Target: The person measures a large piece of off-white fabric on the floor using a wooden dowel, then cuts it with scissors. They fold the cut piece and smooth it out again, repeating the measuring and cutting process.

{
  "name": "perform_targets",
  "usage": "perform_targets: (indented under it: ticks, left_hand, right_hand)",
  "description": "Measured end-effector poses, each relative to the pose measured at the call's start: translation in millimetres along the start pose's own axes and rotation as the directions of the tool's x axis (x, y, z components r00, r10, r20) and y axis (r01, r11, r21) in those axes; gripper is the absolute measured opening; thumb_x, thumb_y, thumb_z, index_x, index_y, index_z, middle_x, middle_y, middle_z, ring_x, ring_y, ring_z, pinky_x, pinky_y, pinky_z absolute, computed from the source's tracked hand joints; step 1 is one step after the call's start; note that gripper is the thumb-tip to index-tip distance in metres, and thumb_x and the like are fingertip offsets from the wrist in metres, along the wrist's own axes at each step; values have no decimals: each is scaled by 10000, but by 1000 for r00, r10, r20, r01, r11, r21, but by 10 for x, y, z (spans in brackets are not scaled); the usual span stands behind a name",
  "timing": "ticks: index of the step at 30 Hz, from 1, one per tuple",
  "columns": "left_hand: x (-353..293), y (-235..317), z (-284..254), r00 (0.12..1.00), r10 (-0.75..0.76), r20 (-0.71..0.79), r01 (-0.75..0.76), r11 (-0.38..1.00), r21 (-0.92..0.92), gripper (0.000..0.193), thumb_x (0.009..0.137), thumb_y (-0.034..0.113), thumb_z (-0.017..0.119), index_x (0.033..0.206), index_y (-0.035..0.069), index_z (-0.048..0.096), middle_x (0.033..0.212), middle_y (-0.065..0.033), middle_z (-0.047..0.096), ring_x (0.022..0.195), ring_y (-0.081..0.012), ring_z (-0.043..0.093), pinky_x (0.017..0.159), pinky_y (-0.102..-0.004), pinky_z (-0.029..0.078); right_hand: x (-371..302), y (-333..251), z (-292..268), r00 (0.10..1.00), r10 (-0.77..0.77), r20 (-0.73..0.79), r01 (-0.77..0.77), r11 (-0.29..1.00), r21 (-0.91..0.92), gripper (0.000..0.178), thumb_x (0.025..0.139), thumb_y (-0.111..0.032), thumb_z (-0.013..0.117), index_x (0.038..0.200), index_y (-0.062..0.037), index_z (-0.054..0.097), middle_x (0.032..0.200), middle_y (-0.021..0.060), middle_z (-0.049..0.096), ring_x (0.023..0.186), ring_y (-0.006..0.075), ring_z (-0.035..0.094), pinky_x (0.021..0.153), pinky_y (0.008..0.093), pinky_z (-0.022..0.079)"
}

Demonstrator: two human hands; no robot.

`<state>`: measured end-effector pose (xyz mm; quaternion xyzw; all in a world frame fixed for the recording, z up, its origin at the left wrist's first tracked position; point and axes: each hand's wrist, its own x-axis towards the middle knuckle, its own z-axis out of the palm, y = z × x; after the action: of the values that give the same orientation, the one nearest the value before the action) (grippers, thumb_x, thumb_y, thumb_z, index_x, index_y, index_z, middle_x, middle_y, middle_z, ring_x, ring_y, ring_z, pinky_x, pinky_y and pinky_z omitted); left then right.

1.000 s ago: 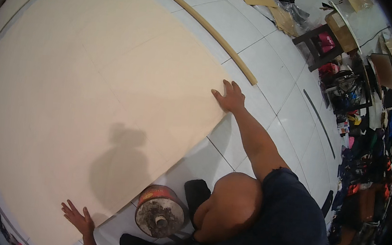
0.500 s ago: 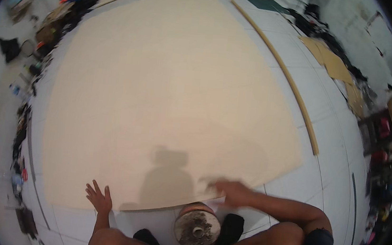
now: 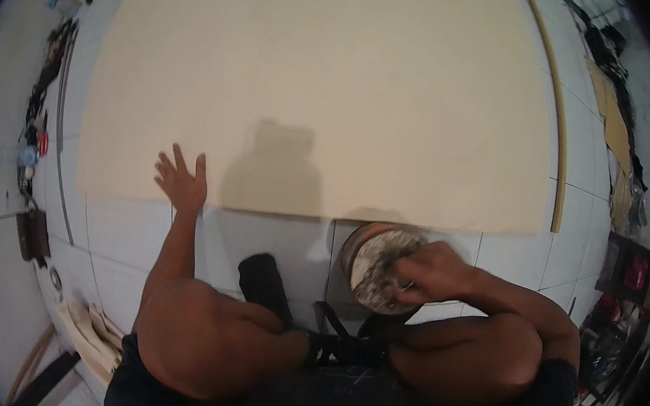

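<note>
A large cream-coloured sheet of cloth [image 3: 366, 112] lies flat on the tiled floor, its near edge running across in front of my knees. My left hand [image 3: 182, 186] rests on the sheet near its left near corner, fingers spread. My right hand [image 3: 435, 273] is closed over the middle of a round, drum-shaped object [image 3: 371, 275] with a stained whitish top and a reddish-brown side. The drum leans a little and overlaps the sheet's near edge; the knob at its centre is hidden under my fingers.
Along the sheet's right side lies a long tan pole [image 3: 559, 124]. Pieces of brown cardboard [image 3: 618, 131] and dark clutter line the right wall. A plastic bottle [image 3: 27, 156] and a thin grey strip [image 3: 62, 144] are at the left, with folded cream cloth [image 3: 92, 333] by my left knee.
My right hand has come down from above the sheet's edge and taken hold of the drum-shaped object, which now leans. The view has tipped downward. My left hand stays spread on the sheet.
</note>
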<state>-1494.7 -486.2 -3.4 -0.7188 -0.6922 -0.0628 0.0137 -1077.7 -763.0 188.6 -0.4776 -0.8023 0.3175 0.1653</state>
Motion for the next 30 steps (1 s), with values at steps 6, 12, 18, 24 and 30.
perform_targets:
  ticks: [6, 12, 18, 24, 30]
  left_hand:
    - [-5, 142, -15, 999, -4, 31, 6, 999, -49, 760, 957, 583, 466, 1538, 126, 288, 1564, -299, 195, 1447, -498, 155, 1159, -611, 109]
    - [8, 107, 34, 997, -12, 76, 14, 1000, -23, 765, 961, 568, 472, 1546, 124, 259, 1574, -296, 166, 1453, -501, 128, 1165, -603, 92]
    - [180, 11, -54, 988, -8, 154, -10, 994, 112, 776, 981, 547, 452, 1562, 106, 189, 1572, -319, 128, 1450, -511, 116, 1155, -618, 115]
    - [653, 482, -744, 712, -188, 677, -110, 922, 372, 821, 917, 602, 547, 1534, 126, 288, 1563, -282, 220, 1438, -491, 184, 1150, -566, 228]
    - [119, 1528, -1947, 520, 548, 656, -154, 815, -559, 382, 957, 83, 482, 1322, -10, 546, 1361, -202, 531, 1281, -379, 486, 1102, -424, 369]
  right_hand:
    - [137, 54, -410, 938, 169, -303, -172, 985, 17, 233, 747, -242, 805, 832, -111, 633, 572, 60, 569, 509, 257, 607, 474, 369, 478]
    - [432, 509, -410, 917, 204, -342, -224, 974, -20, 262, 756, -258, 804, 870, -97, 632, 555, 56, 572, 506, 233, 615, 459, 343, 467]
    - [756, 805, -410, 906, 282, -316, -284, 958, 40, 263, 751, -235, 802, 903, -114, 625, 686, 78, 657, 556, 230, 652, 492, 351, 508]
    - [672, 699, -670, 863, 504, 31, -505, 859, 85, 414, 836, -369, 701, 1135, -118, 564, 797, 147, 655, 761, 347, 661, 674, 464, 530]
    - [-256, -307, -1382, 673, 735, 84, -712, 612, 345, 605, 873, -383, 667, 1385, -136, 460, 1038, 197, 662, 980, 364, 643, 833, 469, 511]
